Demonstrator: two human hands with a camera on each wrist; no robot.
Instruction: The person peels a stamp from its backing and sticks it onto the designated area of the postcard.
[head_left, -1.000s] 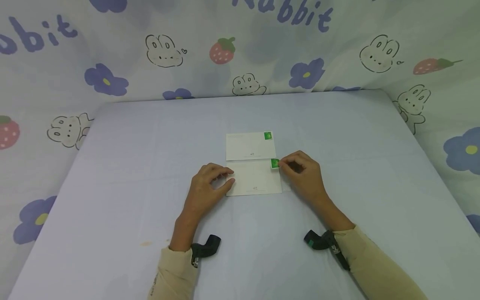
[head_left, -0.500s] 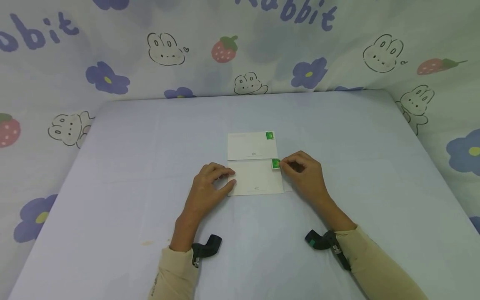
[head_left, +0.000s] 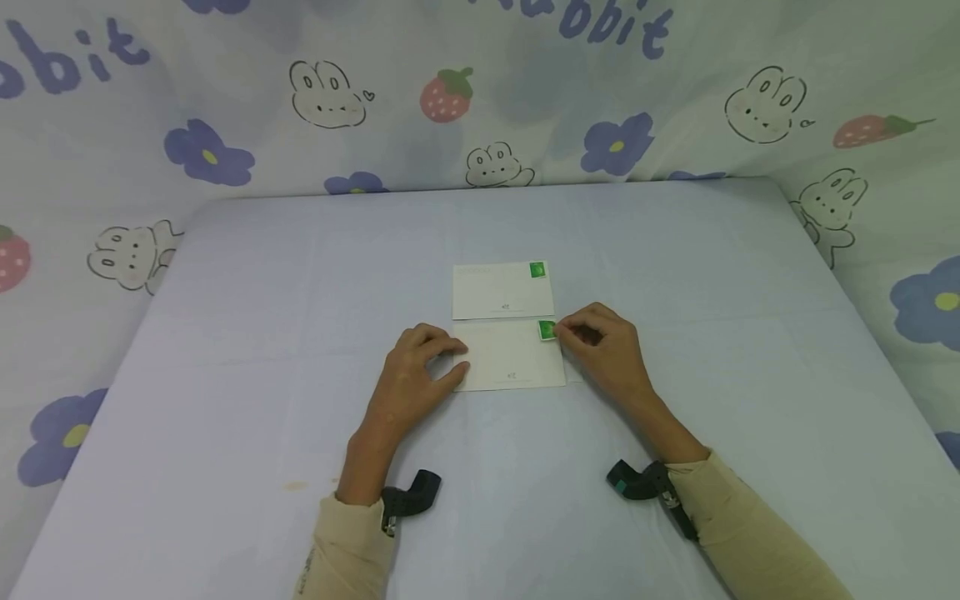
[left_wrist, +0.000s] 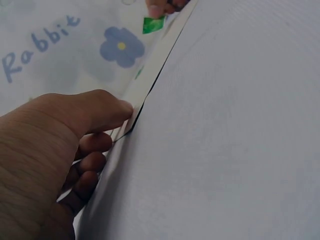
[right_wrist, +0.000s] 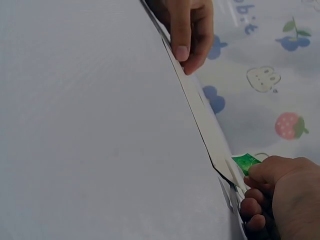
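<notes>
My right hand (head_left: pixel 603 350) pinches a small green postage stamp (head_left: pixel 547 330) by its right side, over the upper right corner of the nearer white card (head_left: pixel 502 358). In the right wrist view the stamp (right_wrist: pixel 244 162) slants up from the card's surface. On the card's left edge rest the thumb and fingertips of my left hand (head_left: pixel 411 379), spread apart. Just behind lies a second white card (head_left: pixel 495 292) with a similar green stamp (head_left: pixel 537 270) in its upper right corner. Whether these cards are postcards or envelopes, I cannot tell.
A white cloth covers the table (head_left: pixel 262 292). Behind it hangs a curtain (head_left: pixel 405 92) printed with rabbits, flowers and strawberries. Black wrist cameras, one on the left wrist (head_left: pixel 414 493) and one on the right (head_left: pixel 637 482), stand out above the tabletop.
The pinched stamp has shifted slightly left and toward me, further onto the nearer card's corner. My left hand stays at the card's left edge.
</notes>
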